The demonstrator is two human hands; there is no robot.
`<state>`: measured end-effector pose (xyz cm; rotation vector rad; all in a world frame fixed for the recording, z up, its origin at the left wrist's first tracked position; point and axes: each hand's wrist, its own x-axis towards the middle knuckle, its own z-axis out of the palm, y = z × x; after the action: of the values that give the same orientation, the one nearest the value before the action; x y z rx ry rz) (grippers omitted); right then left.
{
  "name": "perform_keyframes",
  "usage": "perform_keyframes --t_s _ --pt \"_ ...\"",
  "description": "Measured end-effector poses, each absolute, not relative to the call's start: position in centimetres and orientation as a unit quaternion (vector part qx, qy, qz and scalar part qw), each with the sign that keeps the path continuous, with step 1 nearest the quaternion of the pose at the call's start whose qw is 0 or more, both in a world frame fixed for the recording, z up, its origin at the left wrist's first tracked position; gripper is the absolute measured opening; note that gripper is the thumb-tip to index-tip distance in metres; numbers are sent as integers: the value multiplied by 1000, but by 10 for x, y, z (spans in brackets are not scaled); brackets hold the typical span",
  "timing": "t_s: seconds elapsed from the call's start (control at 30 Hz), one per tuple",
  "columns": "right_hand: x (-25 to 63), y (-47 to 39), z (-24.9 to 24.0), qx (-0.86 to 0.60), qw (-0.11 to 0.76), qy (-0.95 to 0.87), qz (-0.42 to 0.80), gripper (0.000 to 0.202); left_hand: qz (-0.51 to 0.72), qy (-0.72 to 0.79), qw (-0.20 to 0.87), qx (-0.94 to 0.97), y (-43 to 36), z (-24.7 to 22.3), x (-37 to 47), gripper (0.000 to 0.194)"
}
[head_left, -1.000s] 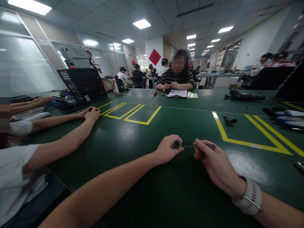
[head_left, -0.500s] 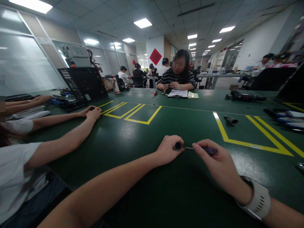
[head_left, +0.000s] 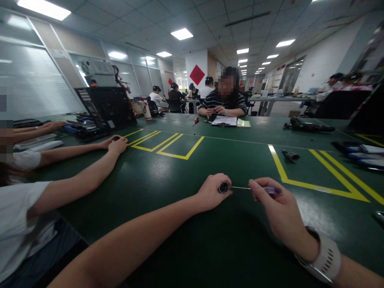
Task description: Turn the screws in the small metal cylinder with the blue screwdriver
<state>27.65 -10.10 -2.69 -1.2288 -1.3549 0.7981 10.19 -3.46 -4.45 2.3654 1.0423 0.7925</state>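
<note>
Closed around a small dark cylindrical connector [head_left: 223,187], my left hand [head_left: 212,192] rests low over the green table; the part's round open end faces me. My right hand [head_left: 274,204], with a watch on its wrist, grips the purple handle of a screwdriver [head_left: 271,190]. Its thin shaft points left and reaches the connector's side by my left fingertips; whether the tip touches the part or sits in it I cannot tell. Beyond my right hand, a second dark metal connector [head_left: 291,155] lies inside a yellow tape outline.
Yellow tape [head_left: 172,156] marks the green table [head_left: 156,188]. A co-worker's hands [head_left: 118,144] are at left, near a black equipment case [head_left: 105,106]. Across sits a person [head_left: 223,96] behind a clipboard [head_left: 224,121]. A black tool [head_left: 309,125] and a dark tray [head_left: 360,154] lie at right.
My right hand has shifted slightly right with the screwdriver, and more of its shaft shows between the hands. My left hand keeps hold of the connector almost in place.
</note>
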Motion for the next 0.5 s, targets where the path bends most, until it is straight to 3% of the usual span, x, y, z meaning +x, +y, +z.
perform_keyframes --t_s 0.17,0.5 --pt "276 -105 -24 -510 484 -666 249 23 274 366 210 864 -35 -45 102 9" --pt "273 -93 -31 -471 575 -401 536 25 290 378 248 844 -38 -39 103 11"
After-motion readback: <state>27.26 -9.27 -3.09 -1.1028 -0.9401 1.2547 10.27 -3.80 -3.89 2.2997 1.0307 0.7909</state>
